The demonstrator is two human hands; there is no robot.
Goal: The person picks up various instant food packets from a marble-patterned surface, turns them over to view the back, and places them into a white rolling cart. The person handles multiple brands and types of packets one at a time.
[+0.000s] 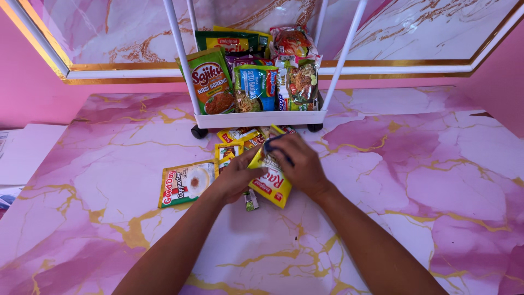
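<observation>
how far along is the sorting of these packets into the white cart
Looks partly done: the white cart already holds a row of upright packets. In hand: both the left hand and right hand grip a yellow sachet on the pink marble floor. Left: a coffee sachet and a few small yellow sachets lie loose in front of the cart.

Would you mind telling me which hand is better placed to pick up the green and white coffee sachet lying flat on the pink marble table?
Left, probably. The left hand lies right beside the green and white coffee sachet, while the right hand sits farther away atop the yellow seasoning packet.
</observation>
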